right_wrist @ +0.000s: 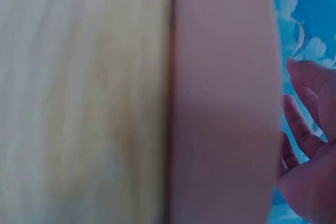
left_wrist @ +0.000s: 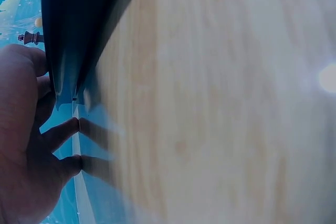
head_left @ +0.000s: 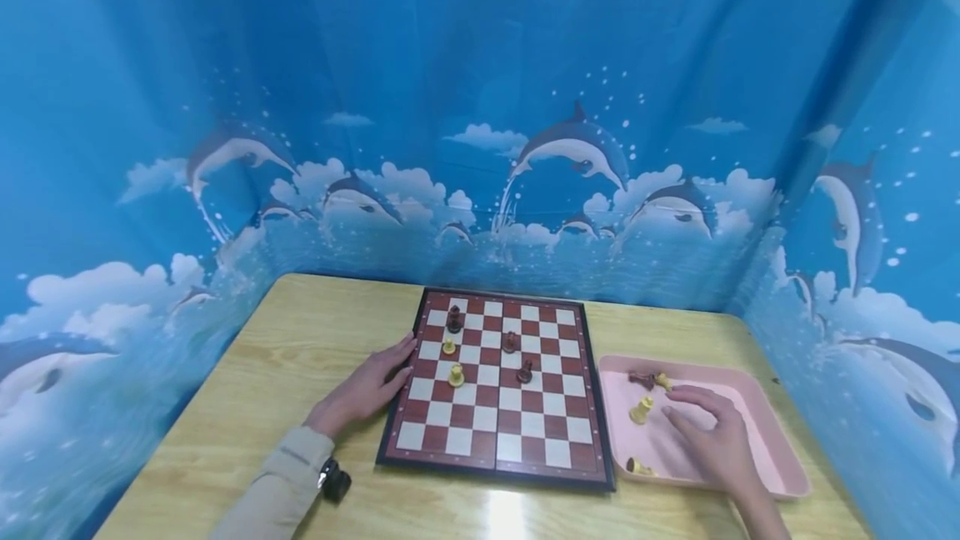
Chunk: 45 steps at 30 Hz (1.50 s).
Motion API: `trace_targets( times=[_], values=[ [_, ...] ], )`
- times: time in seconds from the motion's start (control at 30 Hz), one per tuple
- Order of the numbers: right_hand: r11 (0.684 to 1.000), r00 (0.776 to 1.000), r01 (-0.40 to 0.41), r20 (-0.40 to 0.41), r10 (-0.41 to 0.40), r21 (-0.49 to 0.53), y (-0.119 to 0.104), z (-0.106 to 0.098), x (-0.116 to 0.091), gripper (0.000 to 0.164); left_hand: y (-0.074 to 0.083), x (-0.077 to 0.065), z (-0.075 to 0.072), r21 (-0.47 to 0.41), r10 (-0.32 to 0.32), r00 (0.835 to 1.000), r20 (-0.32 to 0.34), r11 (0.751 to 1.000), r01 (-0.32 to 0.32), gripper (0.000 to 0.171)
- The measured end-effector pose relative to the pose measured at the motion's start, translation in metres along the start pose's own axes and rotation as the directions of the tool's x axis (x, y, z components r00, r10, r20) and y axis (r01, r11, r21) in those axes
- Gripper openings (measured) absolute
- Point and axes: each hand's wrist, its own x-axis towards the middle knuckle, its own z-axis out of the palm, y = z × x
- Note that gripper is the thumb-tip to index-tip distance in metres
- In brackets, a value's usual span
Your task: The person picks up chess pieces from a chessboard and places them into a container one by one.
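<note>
A brown-and-white chessboard (head_left: 486, 421) lies on the table with several chess pieces on its squares. Among them are a yellow pawn (head_left: 448, 347), a yellow rook (head_left: 456, 376), and a dark knight (head_left: 511, 342). My left hand (head_left: 369, 383) rests at the board's left edge, fingers extended along its side. Over the pink tray (head_left: 780, 448), my right hand (head_left: 712, 436) hovers with thumb and index finger apart and nothing between them. Close to those fingertips are a yellow chess piece (head_left: 641, 410) and another yellow piece (head_left: 662, 381) beside a dark piece (head_left: 641, 379).
Another yellow piece (head_left: 640, 467) lies at the tray's near left corner. The tray stands right of the board on a wooden table (head_left: 300, 332). A blue dolphin-print curtain (head_left: 480, 107) hangs around the back and sides. A watch-like device (head_left: 334, 480) is on the left wrist.
</note>
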Motion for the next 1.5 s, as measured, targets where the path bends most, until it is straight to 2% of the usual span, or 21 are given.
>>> trace_targets(
  times=[0.13,0.2,0.33,0.5,0.6,0.7,0.87,1.03,1.23,1.33,1.5],
  values=[
    [0.996,0.996,0.084,0.02,-0.084,0.011,-0.018,0.003,0.006,0.025,0.001,0.0,-0.001,0.001,-0.009,1.0,0.002,1.0,0.009,0.057],
    [0.996,0.995,0.089,0.042,-0.09,0.009,-0.028,0.006,0.008,0.023,0.002,0.0,-0.001,0.001,-0.009,1.0,0.004,1.0,0.009,0.057],
    [0.999,0.993,0.042,0.113,-0.043,0.004,-0.045,0.013,0.013,0.02,0.003,-0.001,-0.001,0.002,-0.011,1.0,0.007,1.0,0.011,0.057],
    [0.999,0.978,-0.005,0.208,-0.004,0.041,-0.061,0.028,0.018,0.018,0.003,-0.002,-0.001,0.007,-0.012,1.0,0.004,1.0,0.012,0.057],
    [0.998,0.963,-0.01,0.269,-0.008,0.067,-0.07,0.038,0.021,0.017,0.002,-0.001,-0.002,0.015,0.001,1.0,0.002,1.0,-0.001,0.057],
    [0.996,0.938,-0.008,0.346,-0.021,0.084,-0.08,0.051,0.027,0.018,0.001,-0.001,-0.002,0.012,0.008,1.0,0.006,1.0,-0.008,0.057],
    [0.999,0.898,-0.003,0.44,-0.019,0.05,-0.101,0.072,0.036,0.021,0.0,0.0,-0.001,0.003,-0.002,1.0,0.011,1.0,0.002,0.057],
    [0.999,0.879,-0.019,0.477,-0.004,0.043,-0.121,0.09,0.043,0.027,-0.002,0.0,0.001,-0.001,-0.015,1.0,0.012,1.0,0.015,0.057],
    [0.993,0.872,-0.117,0.479,0.103,0.001,-0.129,0.112,0.053,0.041,-0.003,0.001,0.002,0.002,0.004,1.0,0.008,1.0,-0.004,0.057],
    [0.99,0.864,-0.139,0.485,0.135,-0.027,-0.129,0.122,0.056,0.04,-0.002,0.002,0.002,0.003,0.003,1.0,0.014,1.0,-0.003,0.057],
    [0.987,0.833,-0.146,0.53,0.157,-0.063,-0.129,0.135,0.057,0.029,-0.003,0.001,0.001,0.011,-0.017,1.0,0.016,1.0,0.017,0.057]
  ],
)
